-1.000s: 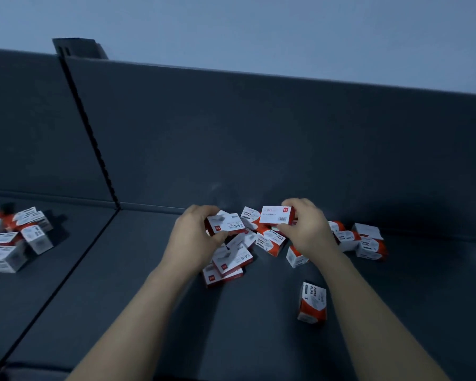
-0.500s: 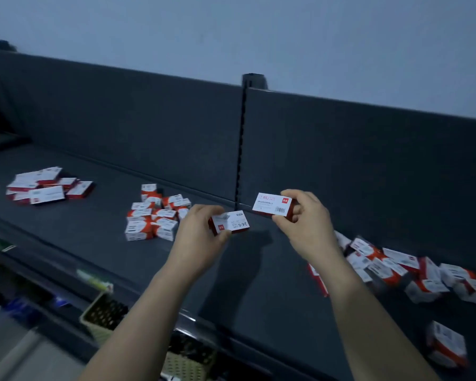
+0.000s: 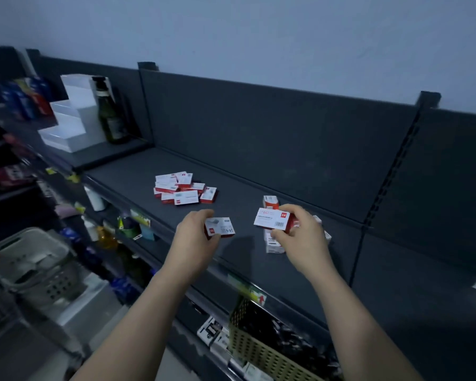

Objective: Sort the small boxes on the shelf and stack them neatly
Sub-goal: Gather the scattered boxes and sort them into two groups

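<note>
The left hand (image 3: 195, 239) grips a box (image 3: 221, 228) and the right hand (image 3: 302, 237) pinches a wider box (image 3: 271, 221), both over the shelf (image 3: 132, 171) near the pile (image 3: 183, 188), and I think a box may slip and fall off the front edge or knock the pile if the grip is loose.

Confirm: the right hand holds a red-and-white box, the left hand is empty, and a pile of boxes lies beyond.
Wrong: the head view shows the left hand gripping a small box too. The right hand does hold its red-and-white box, and the pile lies beyond.
</note>
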